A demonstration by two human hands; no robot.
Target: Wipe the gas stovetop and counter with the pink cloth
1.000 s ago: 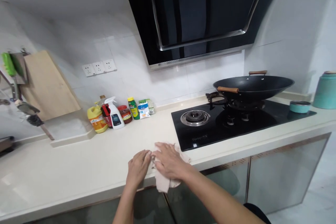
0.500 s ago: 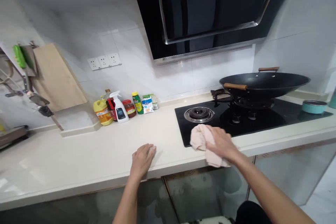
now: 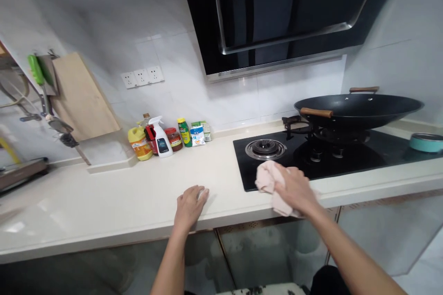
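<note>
My right hand (image 3: 296,189) grips a pale pink cloth (image 3: 268,177), pressed on the front edge of the black gas stove (image 3: 249,171). Part of the cloth hangs over the front edge of the white countertop (image 3: 145,198). The palm side of this hand is hidden. To the left of the stove, my left hand (image 3: 190,203) rests on the counter near its front edge, holding nothing, its fingers laid on the surface and the thumb a little apart. Behind the cloth lies the uncovered left burner (image 3: 266,149).
A large black wok (image 3: 358,109) with wooden handles sits over the right burner. A turquoise pot (image 3: 425,143) stands at far right. Against the wall are a spray bottle (image 3: 162,140), a yellow jug (image 3: 140,145) and several condiments. The range hood (image 3: 277,14) overhangs the stove.
The view has turned slightly left, so the scene sits a little farther right. The cloth in my right hand has shifted slightly rightward along the stove's front edge. My left hand stays on the counter.
</note>
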